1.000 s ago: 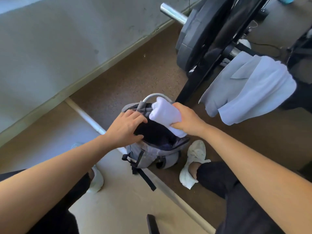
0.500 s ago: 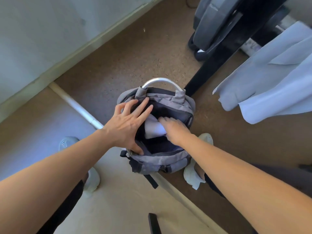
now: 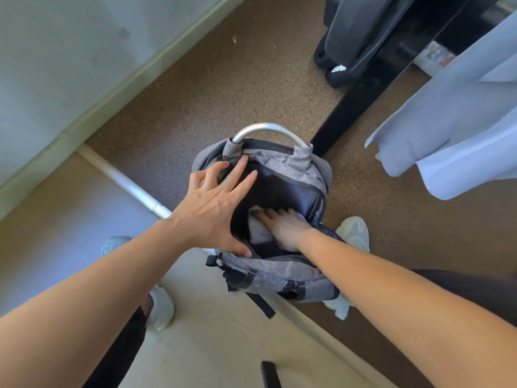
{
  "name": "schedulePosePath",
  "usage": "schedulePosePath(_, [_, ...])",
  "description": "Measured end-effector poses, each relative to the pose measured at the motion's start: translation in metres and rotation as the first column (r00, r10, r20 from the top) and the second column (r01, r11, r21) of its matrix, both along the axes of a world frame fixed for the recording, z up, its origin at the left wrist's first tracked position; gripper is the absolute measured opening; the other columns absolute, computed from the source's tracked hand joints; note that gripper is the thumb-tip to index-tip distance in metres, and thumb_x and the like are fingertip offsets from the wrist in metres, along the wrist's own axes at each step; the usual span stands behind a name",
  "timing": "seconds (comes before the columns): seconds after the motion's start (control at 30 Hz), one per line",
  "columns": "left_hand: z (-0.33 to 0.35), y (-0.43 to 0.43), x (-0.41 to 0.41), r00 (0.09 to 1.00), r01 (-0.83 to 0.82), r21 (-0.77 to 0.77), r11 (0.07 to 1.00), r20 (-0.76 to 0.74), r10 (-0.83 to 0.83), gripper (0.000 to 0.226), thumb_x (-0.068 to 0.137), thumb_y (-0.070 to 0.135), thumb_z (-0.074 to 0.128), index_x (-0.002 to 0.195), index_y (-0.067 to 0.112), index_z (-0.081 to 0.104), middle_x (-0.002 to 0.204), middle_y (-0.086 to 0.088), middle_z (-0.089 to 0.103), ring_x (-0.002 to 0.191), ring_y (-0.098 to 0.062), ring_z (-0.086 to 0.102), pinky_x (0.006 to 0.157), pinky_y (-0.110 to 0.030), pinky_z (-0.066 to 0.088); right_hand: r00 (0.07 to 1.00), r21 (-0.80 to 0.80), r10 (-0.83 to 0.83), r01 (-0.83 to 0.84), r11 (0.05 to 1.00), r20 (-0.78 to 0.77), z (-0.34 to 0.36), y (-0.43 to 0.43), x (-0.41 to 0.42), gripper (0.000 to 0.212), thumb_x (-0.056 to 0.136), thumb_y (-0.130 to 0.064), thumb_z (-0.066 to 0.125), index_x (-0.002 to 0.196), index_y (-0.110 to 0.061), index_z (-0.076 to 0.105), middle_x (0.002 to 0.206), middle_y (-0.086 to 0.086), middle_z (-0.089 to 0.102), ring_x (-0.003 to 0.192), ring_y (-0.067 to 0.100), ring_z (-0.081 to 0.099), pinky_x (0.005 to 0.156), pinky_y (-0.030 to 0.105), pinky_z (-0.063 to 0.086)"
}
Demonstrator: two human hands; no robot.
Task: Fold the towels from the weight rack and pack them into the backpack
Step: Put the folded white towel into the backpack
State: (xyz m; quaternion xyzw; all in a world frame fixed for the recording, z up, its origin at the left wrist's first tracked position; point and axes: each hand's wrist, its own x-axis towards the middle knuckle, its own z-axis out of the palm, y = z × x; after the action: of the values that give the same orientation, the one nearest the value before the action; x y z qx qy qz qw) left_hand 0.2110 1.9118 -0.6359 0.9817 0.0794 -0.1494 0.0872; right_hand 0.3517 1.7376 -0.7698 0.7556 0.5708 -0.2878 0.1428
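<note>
A grey backpack (image 3: 279, 278) with a silver handle stands open on the brown floor between my feet. My left hand (image 3: 215, 203) spreads its fingers over the bag's left rim and holds the opening wide. Inside the dark opening, my right hand (image 3: 282, 225) lies flat with straight fingers, pressing down on a folded white towel (image 3: 258, 232) that is partly hidden by the hand. Pale towels (image 3: 453, 130) hang from the weight rack (image 3: 372, 88) at the upper right.
The rack's black upright and dark weight plates (image 3: 352, 40) stand just behind the bag. A silver bar (image 3: 131, 186) lies along the edge of a beige mat at the left. My white shoes (image 3: 354, 233) flank the bag. A grey wall runs along the upper left.
My right hand has pushed the folded towel from above the bag down deep into it. My left hand moved from gripping the rim to spreading over it. My view tilted closer.
</note>
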Motion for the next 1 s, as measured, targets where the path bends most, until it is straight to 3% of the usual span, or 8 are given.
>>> schedulePosePath(0.13, [0.000, -0.001, -0.001, 1.000, 0.004, 0.003, 1.000, -0.001, -0.004, 0.150, 0.043, 0.098, 0.061, 0.164, 0.025, 0.009, 0.173, -0.005, -0.004, 0.151, -0.034, 0.008, 0.115, -0.050, 0.018, 0.962, 0.053, 0.273, -0.272, 0.961, 0.002, 0.002, 0.010, 0.000, 0.046, 0.102, -0.025, 0.045, 0.147, -0.031, 0.039, 0.157, 0.014, 0.030, 0.130, 0.039, 0.045, 0.101, 0.049, 0.039])
schedulePosePath(0.2, [-0.001, 0.000, 0.000, 1.000, 0.007, 0.008, 1.000, -0.001, -0.007, 0.149, 0.045, 0.098, 0.060, 0.164, 0.024, 0.011, 0.173, -0.005, -0.005, 0.151, -0.035, 0.008, 0.115, -0.051, 0.019, 0.938, 0.021, 0.347, -0.347, 0.938, 0.027, -0.001, 0.011, 0.002, 0.043, 0.103, -0.032, 0.043, 0.146, -0.026, 0.047, 0.160, 0.013, 0.029, 0.135, 0.037, 0.039, 0.105, 0.046, 0.035])
schedulePosePath(0.4, [0.000, -0.001, 0.001, 1.000, 0.013, 0.013, 1.000, -0.014, -0.013, 0.147, 0.044, 0.097, 0.057, 0.163, 0.023, 0.013, 0.173, -0.006, -0.004, 0.150, -0.036, 0.010, 0.113, -0.054, 0.024, 0.972, -0.160, 0.174, -0.149, 0.976, 0.155, -0.010, 0.008, 0.006, 0.046, 0.105, -0.026, 0.041, 0.150, -0.025, 0.041, 0.161, 0.005, 0.024, 0.136, 0.032, 0.036, 0.099, 0.049, 0.036])
schedulePosePath(0.5, [0.002, 0.000, 0.003, 0.999, 0.011, 0.022, 1.000, -0.032, -0.010, 0.149, 0.042, 0.098, 0.057, 0.164, 0.025, 0.011, 0.173, -0.006, -0.008, 0.149, -0.036, 0.009, 0.113, -0.054, 0.024, 0.997, -0.266, -0.025, 0.043, 0.963, 0.071, -0.001, 0.015, 0.003, 0.069, 0.100, -0.019, 0.051, 0.160, -0.021, 0.015, 0.158, 0.009, 0.025, 0.137, 0.034, 0.034, 0.109, 0.049, 0.033])
schedulePosePath(0.6, [0.005, -0.001, 0.005, 0.999, 0.007, 0.023, 1.000, -0.049, -0.006, 0.149, 0.043, 0.096, 0.061, 0.163, 0.027, 0.008, 0.172, -0.005, -0.011, 0.150, -0.037, 0.008, 0.114, -0.055, 0.023, 0.990, -0.283, -0.135, 0.121, 0.952, -0.029, 0.020, 0.014, 0.004, 0.077, 0.091, -0.012, 0.064, 0.157, -0.020, 0.025, 0.159, 0.009, 0.024, 0.140, 0.036, 0.033, 0.114, 0.046, 0.032])
schedulePosePath(0.73, [0.009, -0.004, 0.009, 0.999, -0.011, 0.028, 1.000, -0.050, 0.013, 0.144, 0.047, 0.089, 0.068, 0.163, 0.024, 0.012, 0.173, -0.006, -0.008, 0.150, -0.037, 0.009, 0.114, -0.055, 0.022, 0.952, -0.212, -0.222, 0.177, 0.961, -0.210, 0.073, 0.006, 0.009, 0.045, 0.088, -0.008, 0.051, 0.125, -0.028, 0.066, 0.126, 0.007, 0.060, 0.115, 0.033, 0.057, 0.095, 0.041, 0.050])
schedulePosePath(0.9, [0.012, -0.010, 0.012, 0.999, -0.042, 0.108, 0.993, -0.029, 0.045, 0.116, 0.069, 0.071, 0.072, 0.162, 0.025, 0.022, 0.173, -0.008, -0.001, 0.149, -0.039, 0.014, 0.113, -0.054, 0.024, 0.917, 0.019, -0.280, 0.297, 0.955, -0.284, 0.164, -0.016, -0.001, 0.044, 0.096, -0.005, 0.044, 0.123, -0.031, 0.066, 0.135, -0.001, 0.057, 0.123, 0.028, 0.051, 0.103, 0.051, 0.035])
schedulePosePath(1.0, [0.021, -0.023, 0.017, 0.990, -0.138, 0.090, 0.986, 0.022, 0.136, 0.091, 0.073, 0.062, 0.075, 0.151, 0.026, 0.047, 0.169, -0.010, 0.022, 0.142, -0.042, 0.030, 0.106, -0.057, 0.033, 0.839, 0.193, -0.447, 0.516, 0.834, -0.310, 0.217, -0.045, -0.004, 0.040, 0.097, -0.013, 0.047, 0.127, -0.035, 0.061, 0.137, -0.008, 0.057, 0.126, 0.019, 0.050, 0.104, 0.042, 0.029])
